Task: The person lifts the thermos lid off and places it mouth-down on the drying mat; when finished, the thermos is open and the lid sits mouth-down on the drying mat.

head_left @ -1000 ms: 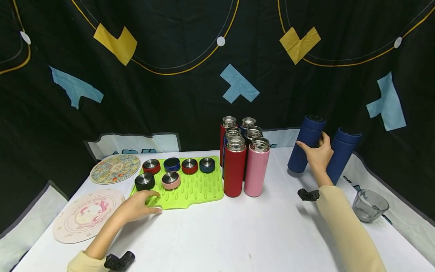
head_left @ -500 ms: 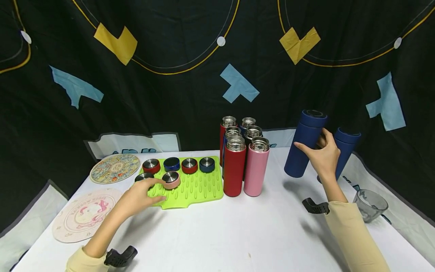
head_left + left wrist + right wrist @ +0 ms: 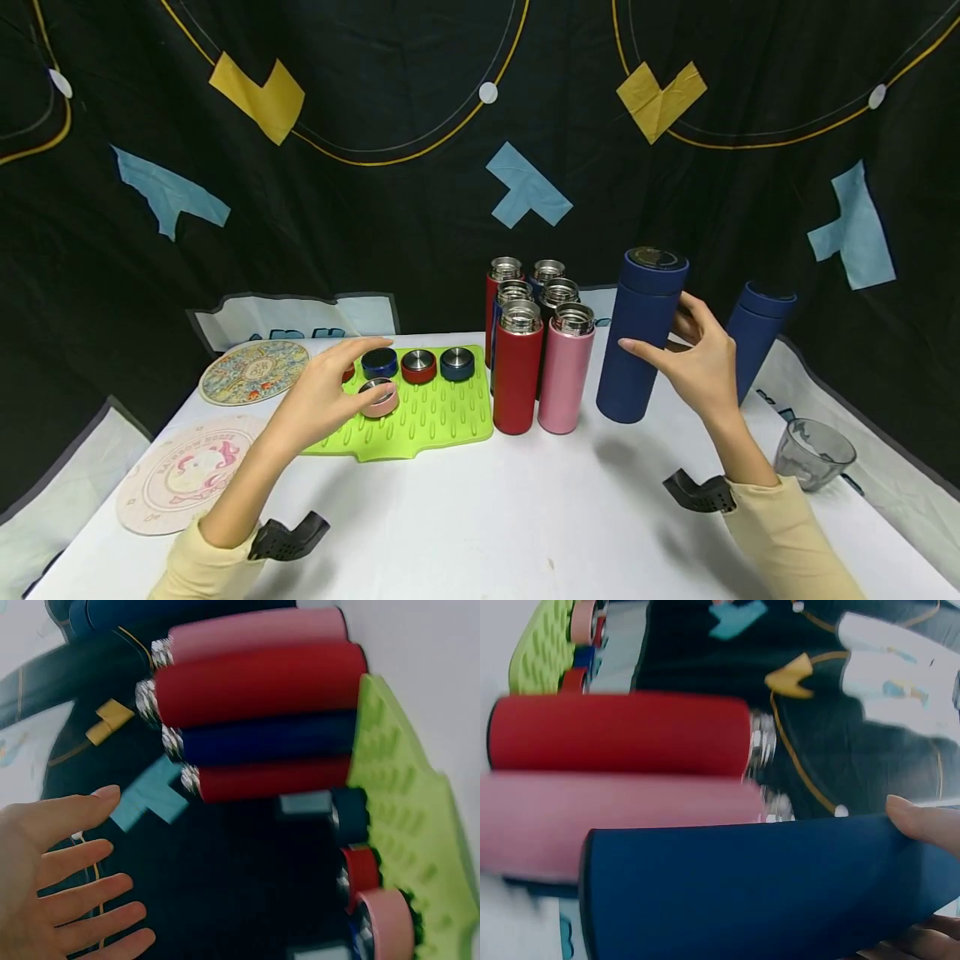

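My right hand (image 3: 697,358) grips a navy thermos flask (image 3: 637,354), capped with a dark disc on top, and holds it up off the table, slightly tilted. In the right wrist view, the thumb and fingers sit around the upper part of the flask (image 3: 757,889). My left hand (image 3: 322,396) hovers over the left part of a green drying mat (image 3: 442,421), thumb and fingers spread, holding nothing. Near its thumb is a pink lid (image 3: 380,403); a blue lid (image 3: 379,363), a red lid (image 3: 418,367) and a navy lid (image 3: 457,365) sit behind. Other lids are mostly hidden by this hand.
Several lidless flasks stand mid-table, a red flask (image 3: 517,375) and a pink flask (image 3: 567,375) in front. Another navy flask (image 3: 757,333) stands right, near a glass cup (image 3: 816,454). Two round placemats, one patterned (image 3: 255,372), one pink (image 3: 195,475), lie left.
My right hand has lifted the navy flask and carried it left toward the standing flasks. My left hand has risen and moved right and farther back over the mat.
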### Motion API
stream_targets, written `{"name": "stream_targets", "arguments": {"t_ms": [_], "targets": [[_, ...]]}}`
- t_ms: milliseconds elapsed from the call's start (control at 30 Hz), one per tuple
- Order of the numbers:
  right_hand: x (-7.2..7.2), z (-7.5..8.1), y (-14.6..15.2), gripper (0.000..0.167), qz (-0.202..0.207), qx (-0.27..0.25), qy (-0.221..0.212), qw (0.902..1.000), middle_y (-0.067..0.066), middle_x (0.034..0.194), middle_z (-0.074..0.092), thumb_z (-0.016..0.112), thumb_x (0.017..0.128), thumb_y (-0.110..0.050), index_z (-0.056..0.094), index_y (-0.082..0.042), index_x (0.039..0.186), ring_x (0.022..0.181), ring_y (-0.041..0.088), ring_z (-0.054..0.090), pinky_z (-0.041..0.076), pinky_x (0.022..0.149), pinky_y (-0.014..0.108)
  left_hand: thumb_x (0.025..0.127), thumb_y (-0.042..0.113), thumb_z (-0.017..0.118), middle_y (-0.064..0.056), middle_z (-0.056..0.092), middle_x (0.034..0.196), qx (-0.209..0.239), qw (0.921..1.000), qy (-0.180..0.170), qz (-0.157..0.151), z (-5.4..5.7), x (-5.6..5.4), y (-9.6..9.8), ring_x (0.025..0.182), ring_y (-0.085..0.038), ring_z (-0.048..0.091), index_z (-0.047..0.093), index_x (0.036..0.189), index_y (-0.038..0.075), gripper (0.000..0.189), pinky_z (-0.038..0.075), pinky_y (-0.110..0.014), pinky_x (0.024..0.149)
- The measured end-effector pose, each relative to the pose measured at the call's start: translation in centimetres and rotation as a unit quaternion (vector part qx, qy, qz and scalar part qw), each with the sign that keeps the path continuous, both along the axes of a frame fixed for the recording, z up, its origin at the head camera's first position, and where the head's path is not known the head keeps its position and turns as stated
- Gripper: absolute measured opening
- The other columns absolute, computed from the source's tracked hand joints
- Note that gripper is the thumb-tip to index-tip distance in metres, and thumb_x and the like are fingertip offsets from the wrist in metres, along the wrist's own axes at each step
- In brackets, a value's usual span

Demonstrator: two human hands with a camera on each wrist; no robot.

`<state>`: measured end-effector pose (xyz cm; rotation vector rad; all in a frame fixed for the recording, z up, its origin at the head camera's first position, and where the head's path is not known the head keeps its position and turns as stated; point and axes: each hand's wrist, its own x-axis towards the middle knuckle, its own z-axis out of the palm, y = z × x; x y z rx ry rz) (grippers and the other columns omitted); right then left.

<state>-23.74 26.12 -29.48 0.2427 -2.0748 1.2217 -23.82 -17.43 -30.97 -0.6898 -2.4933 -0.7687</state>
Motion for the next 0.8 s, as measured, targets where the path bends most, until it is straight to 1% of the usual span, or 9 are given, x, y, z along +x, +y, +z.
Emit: {"name": "stream_targets", "arguments": {"t_ms": [67,100,200,267,433,533,633,733,800], "targets": [[0.4,-0.1,-0.8,0.083,0.018,0.012,0.006,0.9997,0.017,0.125,0.062,0.088,0.07,-0.014,0.046,-0.007,0.141,0.11,0.036,0.062,0.052,0.084,0.049,0.08,0.022,0.081,-0.013,0.053,0.137,0.008,0.9998,0.011,-0.012,0.5,0.1,0.8,0.125,-0.035,0.049,0.055,0.134,0.012,0.061,0.049,-0.054,0.091],[0.6,-0.1,-1.2,0.082,0.027,0.019,0.008,0.9994,0.017,0.125,0.062,0.088,0.07,-0.014,0.046,-0.007,0.141,0.11,0.036,0.062,0.052,0.084,0.049,0.08,0.023,0.081,-0.012,0.051,0.139,0.012,0.9996,0.018,-0.019,0.7,0.1,1.2,0.127,-0.035,0.047,0.054,0.136,0.013,0.063,0.047,-0.056,0.093],[1.0,-0.1,-2.5,0.081,0.054,0.04,0.014,0.9976,0.017,0.121,0.064,0.088,0.069,-0.014,0.048,-0.006,0.139,0.107,0.034,0.063,0.053,0.083,0.047,0.079,0.025,0.082,-0.01,0.044,0.146,0.024,0.9979,0.039,-0.045,1.4,0.1,2.3,0.131,-0.033,0.043,0.051,0.139,0.015,0.068,0.045,-0.057,0.096],[1.2,-0.1,-3.3,0.081,0.076,0.051,0.018,0.9956,0.017,0.12,0.064,0.089,0.069,-0.013,0.048,-0.006,0.139,0.106,0.034,0.064,0.054,0.084,0.047,0.078,0.025,0.082,-0.009,0.041,0.148,0.034,0.9962,0.053,-0.06,1.8,0.2,3.0,0.133,-0.032,0.041,0.05,0.14,0.016,0.07,0.046,-0.055,0.096],[1.5,0.2,-5.6,0.082,0.126,0.078,0.024,0.9887,0.015,0.119,0.065,0.09,0.067,-0.012,0.049,-0.007,0.138,0.104,0.032,0.065,0.055,0.083,0.046,0.077,0.02,0.083,-0.005,0.039,0.15,0.066,0.9891,0.082,-0.103,2.9,0.7,4.7,0.134,-0.024,0.04,0.048,0.142,0.016,0.074,0.05,-0.043,0.095],[1.7,0.3,-6.9,0.083,0.159,0.09,0.031,0.9827,0.014,0.12,0.065,0.09,0.066,-0.012,0.049,-0.009,0.138,0.105,0.03,0.065,0.055,0.083,0.046,0.076,0.018,0.083,-0.002,0.039,0.15,0.082,0.9848,0.088,-0.125,3.3,1.1,5.7,0.134,-0.021,0.04,0.047,0.143,0.016,0.076,0.05,-0.041,0.094],[1.8,0.4,-8.2,0.085,0.19,0.104,0.039,0.9756,0.012,0.121,0.065,0.091,0.065,-0.013,0.049,-0.011,0.139,0.106,0.029,0.065,0.055,0.083,0.045,0.076,0.019,0.084,0.0,0.038,0.15,0.098,0.9817,0.088,-0.137,3.5,1.5,6.5,0.133,-0.019,0.042,0.045,0.144,0.018,0.078,0.05,-0.04,0.095],[1.8,0.3,-9.3,0.086,0.209,0.121,0.043,0.9694,0.012,0.12,0.065,0.092,0.064,-0.015,0.049,-0.011,0.139,0.104,0.028,0.066,0.055,0.084,0.042,0.076,0.019,0.083,0.002,0.038,0.15,0.114,0.9789,0.083,-0.148,3.6,1.8,7.1,0.133,-0.018,0.042,0.044,0.144,0.019,0.079,0.049,-0.04,0.096],[1.9,0.2,-9.9,0.087,0.214,0.137,0.043,0.9661,0.012,0.12,0.065,0.092,0.063,-0.017,0.049,-0.01,0.139,0.102,0.027,0.067,0.055,0.084,0.04,0.077,0.017,0.083,0.002,0.038,0.15,0.124,0.9767,0.079,-0.156,3.5,1.9,7.4,0.133,-0.018,0.041,0.043,0.145,0.018,0.079,0.048,-0.04,0.097]]}}
